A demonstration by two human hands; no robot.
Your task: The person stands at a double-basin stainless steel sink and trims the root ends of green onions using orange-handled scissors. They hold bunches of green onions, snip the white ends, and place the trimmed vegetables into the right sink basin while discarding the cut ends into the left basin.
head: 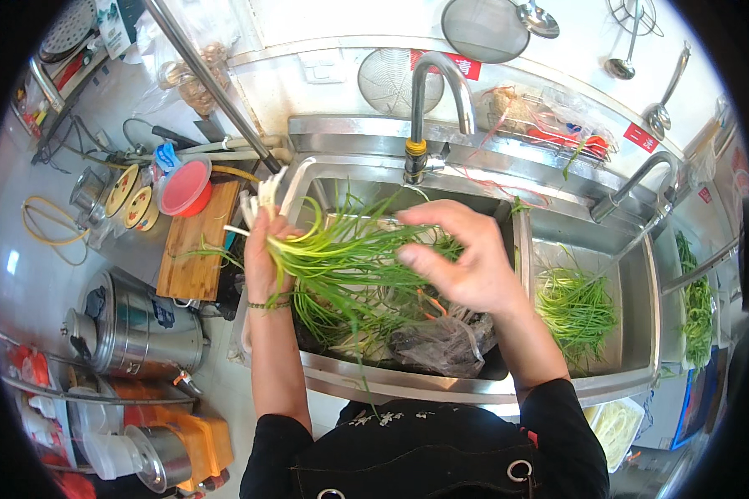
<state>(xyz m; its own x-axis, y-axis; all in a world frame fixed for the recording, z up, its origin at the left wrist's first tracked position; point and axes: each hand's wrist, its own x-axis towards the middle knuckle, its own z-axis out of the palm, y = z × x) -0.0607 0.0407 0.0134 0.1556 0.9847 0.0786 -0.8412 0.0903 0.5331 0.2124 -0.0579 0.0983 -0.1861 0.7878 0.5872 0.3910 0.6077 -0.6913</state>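
Observation:
My left hand (267,249) is closed around a bunch of scallions (343,243), near the white root ends, above the left side of the larger sink basin (349,181). Their green leaves stretch rightward. At the leaf ends, my right hand (462,256) is held with thumb and fingers apart, and nothing shows gripped in it. Below lie more loose greens (362,324) and a crumpled clear plastic bag (440,343). In the smaller basin to the right rests another pile of scallions (574,312).
A steel faucet (417,93) rises behind the large basin, with a second faucet (624,187) at the small one. Left stand a wooden cutting board (193,249), a red bowl (186,187) and a large steel pot (150,330). A tray of greens (698,312) is at far right.

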